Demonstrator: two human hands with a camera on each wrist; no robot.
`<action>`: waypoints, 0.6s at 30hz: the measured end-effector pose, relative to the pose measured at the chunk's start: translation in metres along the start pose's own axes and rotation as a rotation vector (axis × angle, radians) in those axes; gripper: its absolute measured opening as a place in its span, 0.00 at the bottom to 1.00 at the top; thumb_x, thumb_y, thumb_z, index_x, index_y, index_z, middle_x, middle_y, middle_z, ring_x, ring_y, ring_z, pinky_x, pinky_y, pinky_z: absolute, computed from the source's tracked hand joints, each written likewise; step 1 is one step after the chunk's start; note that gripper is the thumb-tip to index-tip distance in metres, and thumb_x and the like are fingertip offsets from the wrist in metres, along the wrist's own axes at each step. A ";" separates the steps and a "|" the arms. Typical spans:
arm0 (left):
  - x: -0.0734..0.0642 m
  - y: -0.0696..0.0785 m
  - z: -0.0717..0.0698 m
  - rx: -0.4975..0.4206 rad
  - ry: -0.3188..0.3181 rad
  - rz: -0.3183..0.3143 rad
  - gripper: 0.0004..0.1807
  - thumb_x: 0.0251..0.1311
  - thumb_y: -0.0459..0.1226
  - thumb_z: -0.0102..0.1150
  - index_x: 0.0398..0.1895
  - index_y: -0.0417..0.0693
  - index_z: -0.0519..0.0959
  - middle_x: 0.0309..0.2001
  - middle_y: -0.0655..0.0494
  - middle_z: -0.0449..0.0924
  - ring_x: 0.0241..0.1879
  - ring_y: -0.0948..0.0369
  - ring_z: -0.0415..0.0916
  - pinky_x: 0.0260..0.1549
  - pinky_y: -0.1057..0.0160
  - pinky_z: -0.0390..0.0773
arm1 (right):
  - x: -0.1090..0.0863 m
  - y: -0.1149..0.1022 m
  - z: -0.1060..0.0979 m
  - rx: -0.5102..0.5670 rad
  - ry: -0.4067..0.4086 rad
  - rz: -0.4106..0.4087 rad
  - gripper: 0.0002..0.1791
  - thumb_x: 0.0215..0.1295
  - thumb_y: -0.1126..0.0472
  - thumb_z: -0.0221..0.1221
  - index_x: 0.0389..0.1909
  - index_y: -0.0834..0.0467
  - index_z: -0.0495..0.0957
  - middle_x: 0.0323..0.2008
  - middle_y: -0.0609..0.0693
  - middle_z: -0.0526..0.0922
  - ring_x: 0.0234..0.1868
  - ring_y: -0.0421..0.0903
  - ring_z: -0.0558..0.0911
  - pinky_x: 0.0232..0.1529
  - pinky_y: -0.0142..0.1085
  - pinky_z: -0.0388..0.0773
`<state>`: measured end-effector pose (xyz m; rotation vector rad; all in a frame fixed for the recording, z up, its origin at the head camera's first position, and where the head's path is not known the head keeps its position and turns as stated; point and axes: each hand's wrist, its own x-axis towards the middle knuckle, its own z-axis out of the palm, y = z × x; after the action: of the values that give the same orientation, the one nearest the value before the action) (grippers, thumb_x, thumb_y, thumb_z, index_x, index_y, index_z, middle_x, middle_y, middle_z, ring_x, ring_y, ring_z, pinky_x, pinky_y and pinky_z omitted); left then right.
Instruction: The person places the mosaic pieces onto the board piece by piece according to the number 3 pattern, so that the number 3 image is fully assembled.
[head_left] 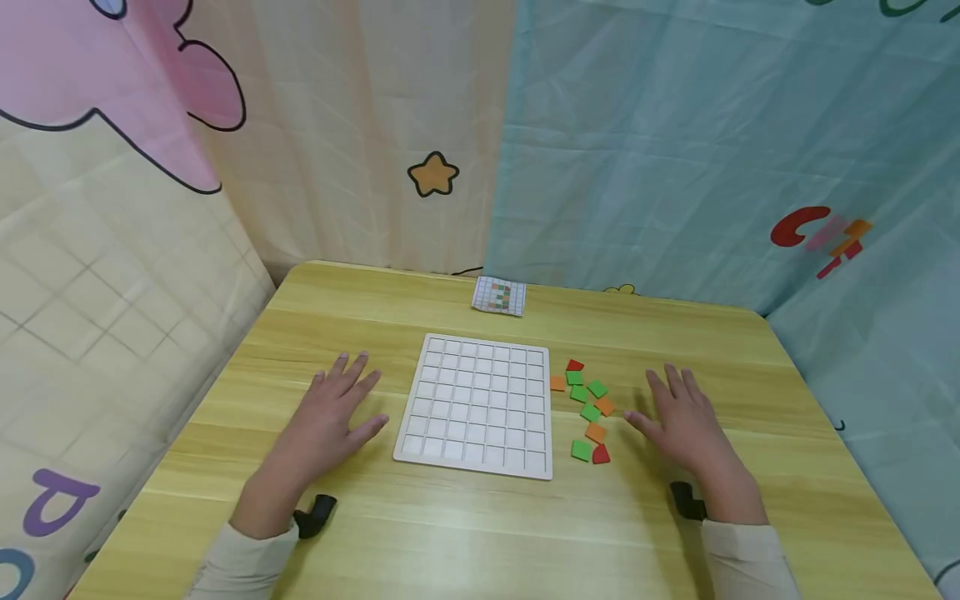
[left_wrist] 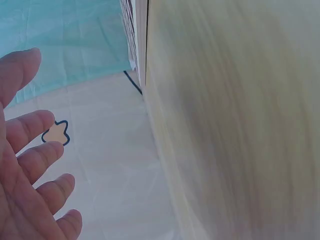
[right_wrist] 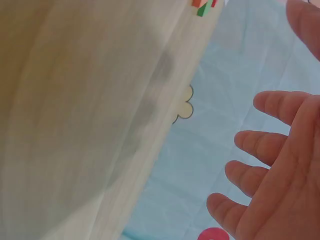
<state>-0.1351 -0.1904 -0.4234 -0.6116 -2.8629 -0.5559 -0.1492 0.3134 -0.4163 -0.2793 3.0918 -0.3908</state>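
A white square grid board [head_left: 474,405] with rows of square recesses lies on the wooden table between the two hands. Just right of it is a loose scatter of small flat tiles: green [head_left: 581,450], orange [head_left: 596,432] and red [head_left: 601,454]. My left hand [head_left: 327,417] hovers left of the board, fingers spread, holding nothing. To the right of the tiles, my right hand [head_left: 681,423] is also held above the table with fingers extended and nothing in it. Both wrist views show bare palms and relaxed fingers, the left hand [left_wrist: 30,175] and the right hand [right_wrist: 280,165].
A small printed card [head_left: 498,297] with a coloured grid pattern lies near the table's back edge, behind the board. Fabric curtains [head_left: 360,133] with cartoon prints hang behind and beside the wooden table [head_left: 465,542]. Black devices [head_left: 315,517] are at both wrists.
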 end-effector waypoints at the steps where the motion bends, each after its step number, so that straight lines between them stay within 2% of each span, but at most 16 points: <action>1: 0.000 0.002 0.001 -0.013 0.005 0.004 0.36 0.64 0.48 0.64 0.70 0.39 0.68 0.75 0.40 0.54 0.75 0.39 0.44 0.66 0.32 0.49 | 0.001 -0.001 -0.001 0.004 -0.001 -0.008 0.48 0.70 0.38 0.55 0.74 0.70 0.53 0.73 0.76 0.46 0.73 0.75 0.42 0.64 0.72 0.46; 5: 0.001 0.010 0.007 -0.119 0.020 0.003 0.36 0.63 0.46 0.65 0.70 0.38 0.68 0.75 0.40 0.54 0.75 0.39 0.44 0.67 0.32 0.49 | 0.005 -0.004 -0.003 0.031 -0.002 -0.043 0.45 0.70 0.42 0.57 0.73 0.70 0.55 0.72 0.76 0.47 0.72 0.76 0.44 0.65 0.71 0.48; 10: -0.001 0.021 0.015 -0.306 -0.004 0.004 0.37 0.63 0.44 0.66 0.72 0.39 0.66 0.76 0.42 0.52 0.75 0.39 0.43 0.66 0.32 0.50 | 0.009 -0.008 -0.004 0.079 -0.001 -0.080 0.43 0.70 0.46 0.60 0.73 0.70 0.57 0.72 0.74 0.50 0.72 0.74 0.48 0.65 0.69 0.51; 18: -0.004 0.029 0.025 -0.427 -0.006 -0.029 0.37 0.65 0.47 0.64 0.72 0.40 0.65 0.76 0.44 0.53 0.75 0.42 0.44 0.67 0.35 0.53 | 0.020 -0.018 -0.004 0.150 -0.017 -0.123 0.39 0.70 0.49 0.60 0.72 0.67 0.60 0.73 0.71 0.52 0.73 0.71 0.50 0.66 0.67 0.54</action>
<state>-0.1213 -0.1578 -0.4380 -0.6277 -2.7731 -1.1871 -0.1659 0.2937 -0.4082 -0.4671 3.0165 -0.6157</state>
